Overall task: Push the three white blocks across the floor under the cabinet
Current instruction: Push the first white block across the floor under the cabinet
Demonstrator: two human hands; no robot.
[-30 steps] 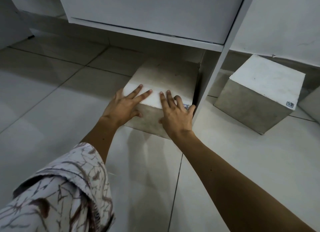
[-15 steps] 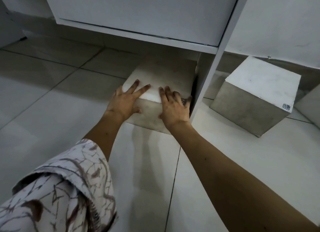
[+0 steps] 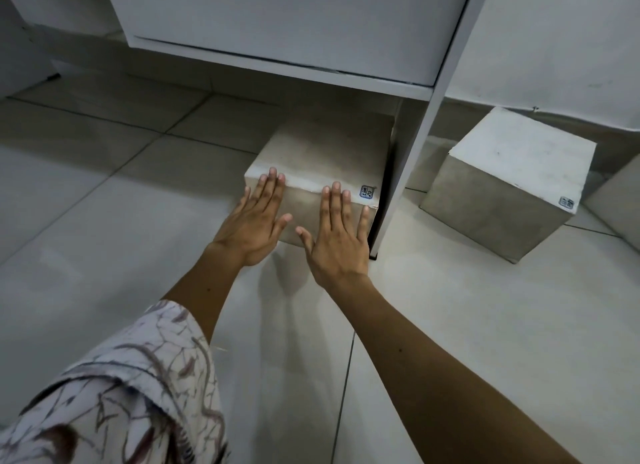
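Note:
A white block (image 3: pixel 329 148) lies on the tiled floor, most of it under the white cabinet (image 3: pixel 287 27), tight against the cabinet's upright side panel (image 3: pixel 415 172). It carries a small blue label on its near right corner. My left hand (image 3: pixel 256 221) and my right hand (image 3: pixel 337 235) lie flat with straight fingers against the block's near face, fingertips at its top edge. A second white block (image 3: pixel 512 172) with a label stands on the floor to the right of the panel. The corner of a third block (image 3: pixel 620 200) shows at the right edge.
The cabinet's bottom board hangs low above the floor. A white wall (image 3: pixel 571 47) runs behind the right-hand blocks. Open tiled floor (image 3: pixel 86 221) stretches to the left and in front. A patterned sleeve (image 3: pixel 121 394) covers my left upper arm.
My hands have slid from the block's top down onto its near face, fingers now straight. The block sits deeper under the cabinet, and its blue label has come into view.

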